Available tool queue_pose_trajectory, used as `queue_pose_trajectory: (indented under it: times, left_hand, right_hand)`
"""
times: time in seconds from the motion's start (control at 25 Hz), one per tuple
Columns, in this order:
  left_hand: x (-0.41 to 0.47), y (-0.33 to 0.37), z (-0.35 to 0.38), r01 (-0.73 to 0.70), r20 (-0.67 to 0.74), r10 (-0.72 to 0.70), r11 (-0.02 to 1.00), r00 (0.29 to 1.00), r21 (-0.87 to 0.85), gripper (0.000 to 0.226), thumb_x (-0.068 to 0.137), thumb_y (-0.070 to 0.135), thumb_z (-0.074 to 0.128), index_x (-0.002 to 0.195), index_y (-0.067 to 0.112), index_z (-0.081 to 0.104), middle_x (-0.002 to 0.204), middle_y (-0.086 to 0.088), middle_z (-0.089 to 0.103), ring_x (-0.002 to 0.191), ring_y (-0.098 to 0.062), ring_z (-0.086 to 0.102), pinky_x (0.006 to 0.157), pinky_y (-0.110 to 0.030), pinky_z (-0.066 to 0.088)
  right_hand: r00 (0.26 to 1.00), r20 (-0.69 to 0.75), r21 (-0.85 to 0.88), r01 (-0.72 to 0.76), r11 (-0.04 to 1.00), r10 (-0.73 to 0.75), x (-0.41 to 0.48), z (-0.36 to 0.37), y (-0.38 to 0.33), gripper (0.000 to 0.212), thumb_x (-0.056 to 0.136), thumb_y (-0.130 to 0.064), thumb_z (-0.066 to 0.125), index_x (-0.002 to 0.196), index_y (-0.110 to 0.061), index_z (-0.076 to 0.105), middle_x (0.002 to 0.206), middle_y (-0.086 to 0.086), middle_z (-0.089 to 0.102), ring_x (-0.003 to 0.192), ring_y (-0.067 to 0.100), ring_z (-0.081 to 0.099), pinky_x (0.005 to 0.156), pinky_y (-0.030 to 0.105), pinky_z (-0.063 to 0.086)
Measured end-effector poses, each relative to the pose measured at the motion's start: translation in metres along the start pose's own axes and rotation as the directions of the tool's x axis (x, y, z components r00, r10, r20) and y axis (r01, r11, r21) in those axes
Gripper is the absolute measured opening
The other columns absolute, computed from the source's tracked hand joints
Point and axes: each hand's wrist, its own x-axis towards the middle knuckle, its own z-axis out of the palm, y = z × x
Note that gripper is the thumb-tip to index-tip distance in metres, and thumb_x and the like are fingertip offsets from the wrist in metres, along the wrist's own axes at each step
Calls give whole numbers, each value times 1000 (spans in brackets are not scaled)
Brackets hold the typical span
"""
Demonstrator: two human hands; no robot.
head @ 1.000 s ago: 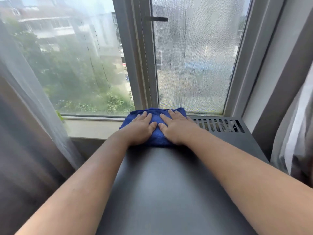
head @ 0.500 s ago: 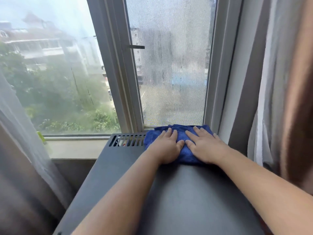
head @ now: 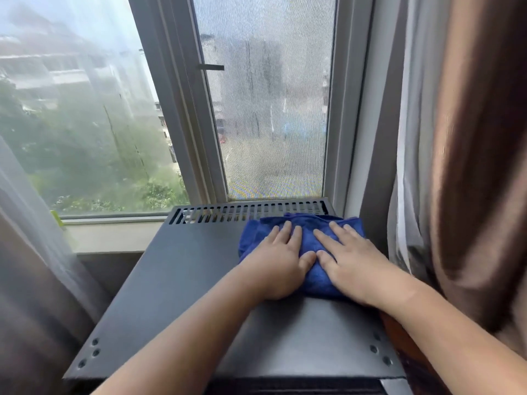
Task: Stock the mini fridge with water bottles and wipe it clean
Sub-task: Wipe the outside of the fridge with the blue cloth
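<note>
A folded blue cloth [head: 313,246] lies on the dark grey top of the mini fridge [head: 182,280], at its back right corner. My left hand [head: 276,263] and my right hand [head: 353,263] both press flat on the cloth, side by side, fingers straight and pointing toward the window. A row of vent slots [head: 228,213] runs along the back edge of the top, just behind the cloth. No water bottles show in the view.
The fridge stands against a window [head: 273,124] and its sill [head: 111,235]. A brown curtain [head: 470,166] hangs close on the right, a sheer grey one [head: 31,266] on the left. Screw holes mark the front corners of the top.
Both hands slid the cloth from the back left of the fridge top to the back right corner, then drew it slightly toward me. The view swung right.
</note>
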Motion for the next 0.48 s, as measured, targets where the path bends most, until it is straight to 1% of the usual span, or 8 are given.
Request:
queue_pose_trajectory:
  times: [0.12,0.2,0.24,0.28,0.36,0.4,0.44,0.48]
  left_hand:
    - [-57,11,14,-43,-60,44,999,997,12,66,111,45,19,162,12,-5,170,-6,-12,157,-24,-14,119,-26,-15]
    - [-91,14,23,-1,-64,-1,1000,998,-29,72,106,58,13,162,20,-12,166,5,-22,155,-19,-22,120,-27,-15]
    - [-106,16,30,23,-35,-25,999,999,-42,78,99,66,5,160,23,-17,163,8,-27,154,-16,-25,119,-26,-16]
    - [-119,19,34,39,-12,-40,998,999,-42,86,88,76,-8,157,26,-23,160,10,-32,153,-14,-28,117,-24,-18]
    - [-137,24,37,56,30,-56,998,998,8,105,57,86,-32,145,29,-36,157,9,-39,152,-14,-30,114,-23,-20]
    - [-140,24,39,69,34,-70,997,997,18,105,54,86,-35,143,30,-37,157,9,-40,152,-13,-30,114,-23,-21]
    - [-140,24,39,76,26,-76,997,997,8,100,63,87,-27,146,31,-35,158,10,-39,151,-11,-31,114,-22,-20]
    - [-137,21,38,78,25,-78,997,997,-11,92,78,84,-14,151,31,-31,160,11,-37,151,-9,-30,115,-22,-19]
  right_hand:
    - [999,16,-1,29,1000,-29,-61,-4,-17,61,106,-55,21,162,-41,1,171,-7,-11,157,14,-12,127,41,-1]
    - [998,38,33,48,998,-49,-98,-2,-27,67,96,-66,7,160,-46,-5,168,-13,-18,155,9,-19,127,39,-5]
    - [998,37,42,55,998,-56,-114,2,-31,75,87,-69,-2,159,-48,-6,167,-16,-19,154,7,-20,127,38,-5]
    - [996,14,17,83,996,-83,-127,6,-35,80,80,-70,-5,158,-50,-2,167,-18,-15,155,7,-16,127,38,-2]
    - [992,-74,-30,96,995,-98,-144,11,-40,77,83,-69,4,157,-51,18,169,-13,4,157,9,4,124,38,12]
    - [993,-77,-14,93,996,-94,-147,12,-41,77,83,-68,2,157,-52,16,169,-14,3,157,8,1,124,38,9]
    - [993,-71,8,96,995,-95,-147,13,-40,79,81,-69,-4,158,-52,4,168,-17,-9,156,5,-11,124,35,0]
    - [997,1,35,74,997,-74,-145,11,-40,80,80,-69,-9,158,-51,-6,166,-19,-20,153,3,-22,124,33,-7]
